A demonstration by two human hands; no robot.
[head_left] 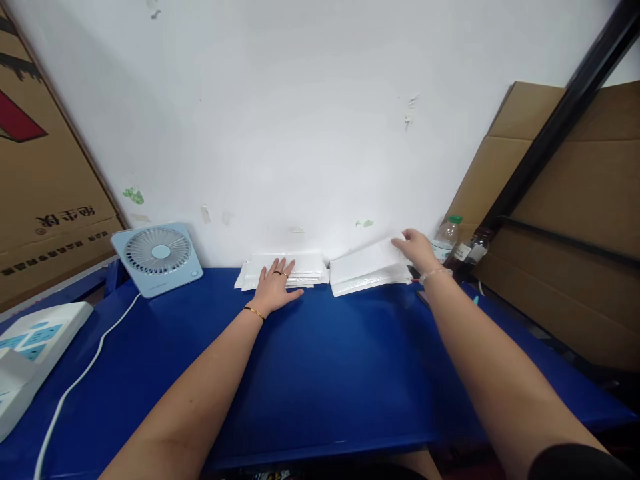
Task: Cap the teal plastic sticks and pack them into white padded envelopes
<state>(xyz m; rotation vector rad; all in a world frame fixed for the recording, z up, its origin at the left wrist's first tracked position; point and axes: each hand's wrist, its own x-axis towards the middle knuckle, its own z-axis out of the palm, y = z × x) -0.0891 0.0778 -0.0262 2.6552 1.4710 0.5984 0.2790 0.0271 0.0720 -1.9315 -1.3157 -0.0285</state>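
Two stacks of flat white packets lie side by side at the back of the blue table, against the wall. On the left stack (310, 265), my left hand (275, 283) rests with its fingers spread. The upper packet (365, 259) of the right stack is lifted at its right end, where my right hand (414, 248) pinches the corner between thumb and fingers. Beneath it, more white packets (370, 281) lie on the table. What the packets contain cannot be seen.
A light blue fan (160, 257) stands at the back left, its white cable (95, 360) running past a white power strip (55, 333). Beside my right wrist are a green-capped bottle (449, 233) and a dark bottle (470, 253). Cardboard (565, 267) lines the right side of the table (330, 380).
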